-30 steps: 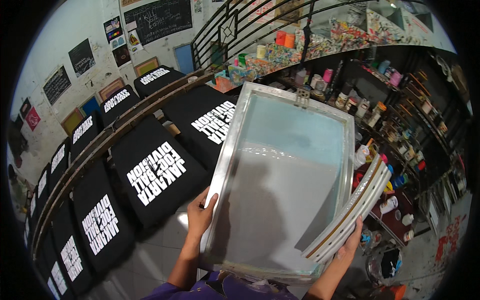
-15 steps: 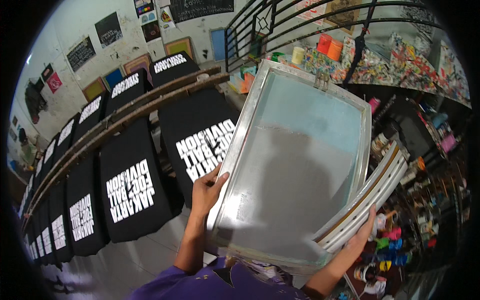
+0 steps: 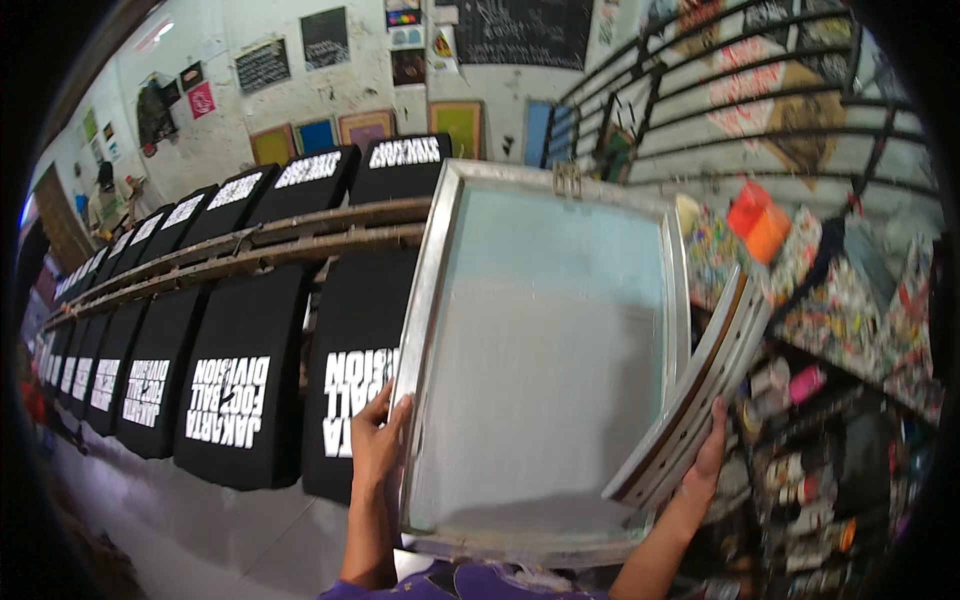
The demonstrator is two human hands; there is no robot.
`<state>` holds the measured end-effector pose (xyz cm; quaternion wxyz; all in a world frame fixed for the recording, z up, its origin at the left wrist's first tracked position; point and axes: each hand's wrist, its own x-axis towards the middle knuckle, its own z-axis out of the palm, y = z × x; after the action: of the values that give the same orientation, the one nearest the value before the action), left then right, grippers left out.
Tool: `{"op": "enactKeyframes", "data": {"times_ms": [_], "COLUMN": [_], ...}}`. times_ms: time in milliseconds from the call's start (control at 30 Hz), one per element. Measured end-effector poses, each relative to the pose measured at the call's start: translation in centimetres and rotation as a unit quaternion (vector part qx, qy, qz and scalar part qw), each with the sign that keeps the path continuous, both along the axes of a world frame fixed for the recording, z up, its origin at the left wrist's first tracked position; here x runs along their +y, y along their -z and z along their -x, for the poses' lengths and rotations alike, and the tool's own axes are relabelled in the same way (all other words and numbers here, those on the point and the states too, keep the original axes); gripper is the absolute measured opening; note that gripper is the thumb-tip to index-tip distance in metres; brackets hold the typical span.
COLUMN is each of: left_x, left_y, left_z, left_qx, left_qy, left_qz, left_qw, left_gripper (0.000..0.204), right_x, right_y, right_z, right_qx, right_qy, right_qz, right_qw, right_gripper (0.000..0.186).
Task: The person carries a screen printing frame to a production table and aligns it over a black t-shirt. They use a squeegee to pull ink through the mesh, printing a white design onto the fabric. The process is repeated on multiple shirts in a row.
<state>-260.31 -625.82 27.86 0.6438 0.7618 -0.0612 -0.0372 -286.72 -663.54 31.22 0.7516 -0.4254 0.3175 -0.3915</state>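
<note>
A screen-printing frame (image 3: 428,290) with a silvery metal rim is held up in front of me, tilted. Its mesh (image 3: 540,390) is pale blue at the top and grey below. My left hand (image 3: 378,440) grips the frame's left side, thumb on the face and the other fingers partly hidden. Across the lower right side lies a squeegee (image 3: 690,400), a long silvery holder with a brown strip and a row of holes. My right hand (image 3: 705,455) is closed around the squeegee's outer side; whether its hidden fingers also hold the frame I cannot tell.
Black T-shirts (image 3: 150,330) with white print lie in two rows on boards at the left, divided by a wooden rail (image 3: 270,245). Black metal railing (image 3: 720,140) and a paint-spattered ledge (image 3: 840,330) with orange tubs (image 3: 765,232) stand right. Cluttered containers (image 3: 800,470) sit below.
My view has swung left, so the wall and shirts sit farther right in the picture. The printing frame stands straighter, and both hands keep their hold on the frame and squeegee.
</note>
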Motion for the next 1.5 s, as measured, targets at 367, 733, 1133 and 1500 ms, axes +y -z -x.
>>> {"op": "enactKeyframes", "data": {"times_ms": [367,733,1133,1500], "left_x": [-19.1,-33.9,-45.5,-52.8], "left_y": [-1.0,-3.0,-4.9,-4.4], "left_z": [-10.6,-23.6,-36.7,-58.1], "left_qx": [0.074,0.063,0.044,0.032], "left_qy": [-0.01,-0.109,-0.282,-0.369], "left_qz": [0.098,0.064,0.062,0.055], "left_qw": [0.992,0.99,0.956,0.927], "left_gripper": [0.06,0.059,0.06,0.064], "right_x": [-20.1,-37.1,-53.9,-59.4], "right_y": [-2.8,0.8,2.2,1.7], "right_z": [-14.4,-34.9,-63.4,-93.2], "right_qx": [-0.006,-0.017,-0.038,-0.032], "right_qy": [-0.06,-0.127,-0.258,-0.384], "right_qz": [0.016,0.026,-0.057,-0.032], "right_qw": [0.998,0.991,0.964,0.922], "right_gripper": [0.077,0.079,0.077,0.078]}}
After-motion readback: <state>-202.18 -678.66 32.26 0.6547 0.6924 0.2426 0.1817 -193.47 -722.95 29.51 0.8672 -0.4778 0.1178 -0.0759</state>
